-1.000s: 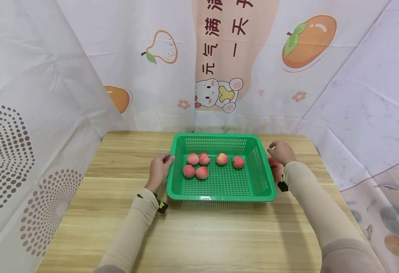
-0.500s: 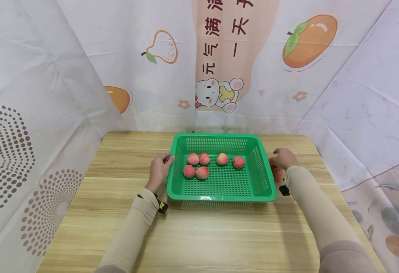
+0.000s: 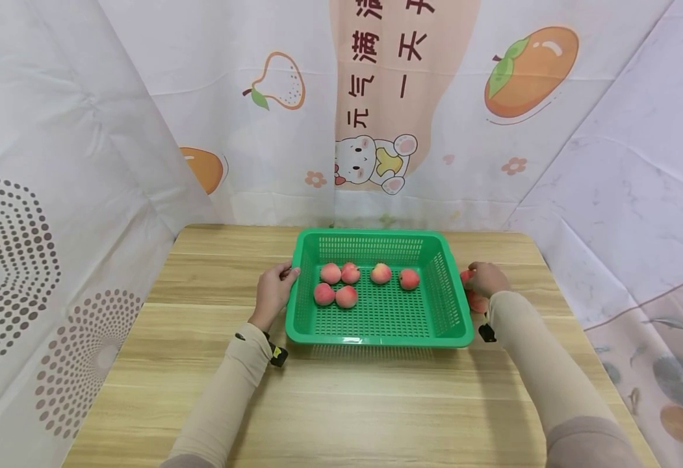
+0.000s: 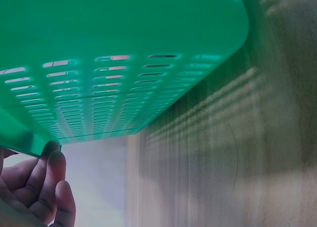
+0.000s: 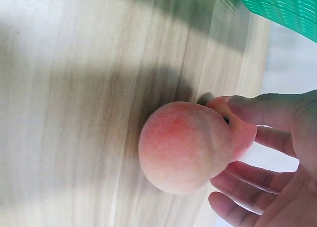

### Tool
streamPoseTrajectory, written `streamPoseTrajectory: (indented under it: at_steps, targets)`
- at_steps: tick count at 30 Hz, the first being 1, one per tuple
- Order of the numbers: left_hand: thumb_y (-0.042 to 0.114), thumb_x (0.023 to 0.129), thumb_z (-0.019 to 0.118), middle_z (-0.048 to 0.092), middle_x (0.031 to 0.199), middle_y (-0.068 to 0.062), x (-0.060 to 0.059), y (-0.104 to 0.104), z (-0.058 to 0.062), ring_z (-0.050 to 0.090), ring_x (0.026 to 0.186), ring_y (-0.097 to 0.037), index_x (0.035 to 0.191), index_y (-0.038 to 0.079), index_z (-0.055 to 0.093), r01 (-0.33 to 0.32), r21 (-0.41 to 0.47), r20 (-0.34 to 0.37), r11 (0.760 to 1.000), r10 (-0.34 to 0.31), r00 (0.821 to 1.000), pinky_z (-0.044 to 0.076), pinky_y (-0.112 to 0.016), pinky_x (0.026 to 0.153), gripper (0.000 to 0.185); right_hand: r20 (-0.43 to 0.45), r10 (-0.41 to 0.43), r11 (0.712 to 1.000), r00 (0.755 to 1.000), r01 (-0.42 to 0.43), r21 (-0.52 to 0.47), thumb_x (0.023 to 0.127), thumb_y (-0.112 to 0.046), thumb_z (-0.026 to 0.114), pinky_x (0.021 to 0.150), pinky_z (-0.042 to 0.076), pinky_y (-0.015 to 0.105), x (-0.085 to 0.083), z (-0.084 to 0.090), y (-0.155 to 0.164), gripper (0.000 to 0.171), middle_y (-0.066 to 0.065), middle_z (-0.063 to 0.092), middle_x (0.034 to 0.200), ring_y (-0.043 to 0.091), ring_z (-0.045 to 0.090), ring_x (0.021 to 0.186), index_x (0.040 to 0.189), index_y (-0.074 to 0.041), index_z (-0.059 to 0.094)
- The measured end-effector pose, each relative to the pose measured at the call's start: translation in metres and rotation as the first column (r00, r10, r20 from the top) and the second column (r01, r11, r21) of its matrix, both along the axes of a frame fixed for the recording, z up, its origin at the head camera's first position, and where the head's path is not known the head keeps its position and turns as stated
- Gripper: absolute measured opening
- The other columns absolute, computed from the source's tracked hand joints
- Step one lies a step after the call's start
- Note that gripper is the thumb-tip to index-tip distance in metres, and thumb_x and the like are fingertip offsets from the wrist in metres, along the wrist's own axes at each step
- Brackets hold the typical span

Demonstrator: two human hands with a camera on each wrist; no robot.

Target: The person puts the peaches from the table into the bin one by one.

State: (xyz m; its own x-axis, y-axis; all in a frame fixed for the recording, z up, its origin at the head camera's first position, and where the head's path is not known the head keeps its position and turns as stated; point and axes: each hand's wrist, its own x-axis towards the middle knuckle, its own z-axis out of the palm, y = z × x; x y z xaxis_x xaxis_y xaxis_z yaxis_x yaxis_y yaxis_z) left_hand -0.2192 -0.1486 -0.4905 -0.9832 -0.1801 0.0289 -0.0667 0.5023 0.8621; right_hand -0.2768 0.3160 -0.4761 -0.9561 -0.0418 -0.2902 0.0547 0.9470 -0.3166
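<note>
A green slotted basket (image 3: 376,339) stands mid-table with several pink peaches (image 3: 347,297) on its floor. My left hand (image 3: 273,289) grips the basket's left rim; in the left wrist view its fingers (image 4: 44,187) curl under the basket's edge (image 4: 124,48). Two more peaches lie on the table just right of the basket. My right hand (image 3: 486,279) is down over them. In the right wrist view its thumb (image 5: 267,110) lies on the far peach (image 5: 242,133) with the fingers curled round the other side. The near peach (image 5: 185,145) touches the far one.
The wooden table (image 3: 376,403) stretches bare in front of the basket and to its left. Printed fabric curtains (image 3: 247,130) close in the back and both sides. A corner of the basket (image 5: 292,9) shows at the top of the right wrist view.
My right hand has come down from beside the basket's right rim onto the peaches on the table. The left hand and the basket have not moved.
</note>
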Motion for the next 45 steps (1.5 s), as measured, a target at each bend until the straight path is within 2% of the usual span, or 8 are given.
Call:
streamPoseTrajectory:
  at_steps: [8,23,30,37,45]
  targets:
    - [0.029,0.098,0.059,0.071,0.111,-0.016,0.001,0.0,-0.001,0.067,0.098,-0.026,0.128,0.0,0.062,-0.001,-0.003,0.019,1.0,0.001,1.0,0.055,-0.038,0.081,0.042,-0.021,0.004,1.0,1.0,-0.004,0.017,0.089,-0.016,0.056,0.098,0.042,0.062,0.0,-0.006,0.001,0.058,0.037,0.047,0.135,0.053,0.047,0.122,0.138,0.011,0.044]
    - [0.029,0.098,0.06,0.071,0.109,-0.016,0.0,0.0,0.0,0.067,0.097,-0.026,0.126,0.0,0.064,0.002,-0.011,0.012,1.0,-0.002,1.0,0.055,-0.039,0.08,0.041,-0.044,-0.007,1.0,0.999,0.008,0.013,0.092,-0.023,0.056,0.098,0.043,0.06,-0.001,-0.02,0.007,0.055,0.035,0.05,0.134,0.052,0.048,0.121,0.135,0.011,0.048]
    - [0.03,0.098,0.06,0.07,0.111,-0.017,0.0,0.0,-0.001,0.067,0.099,-0.027,0.126,0.0,0.063,-0.001,-0.003,0.017,1.0,0.001,1.0,0.055,-0.039,0.081,0.041,-0.076,0.006,1.0,0.997,-0.006,-0.004,0.091,-0.025,0.056,0.097,0.043,0.061,0.001,-0.013,0.006,0.057,0.036,0.05,0.132,0.053,0.049,0.12,0.135,0.011,0.047]
    - [0.029,0.098,0.06,0.07,0.111,-0.017,0.0,0.0,-0.001,0.066,0.098,-0.027,0.126,0.0,0.064,-0.001,-0.003,0.017,1.0,0.001,1.0,0.055,-0.039,0.08,0.041,-0.057,-0.032,0.998,0.998,0.029,-0.064,0.089,-0.02,0.056,0.1,0.04,0.061,0.005,-0.001,0.004,0.059,0.036,0.048,0.135,0.053,0.046,0.123,0.138,0.01,0.043]
    - [0.029,0.098,0.06,0.07,0.108,-0.017,0.0,0.0,0.0,0.066,0.096,-0.027,0.125,0.0,0.064,0.001,-0.006,0.011,1.0,-0.001,1.0,0.054,-0.037,0.078,0.04,-0.139,-0.017,0.998,0.99,0.01,-0.054,0.094,-0.023,0.055,0.097,0.042,0.061,0.007,0.004,0.009,0.055,0.037,0.052,0.129,0.054,0.05,0.117,0.135,0.012,0.045]
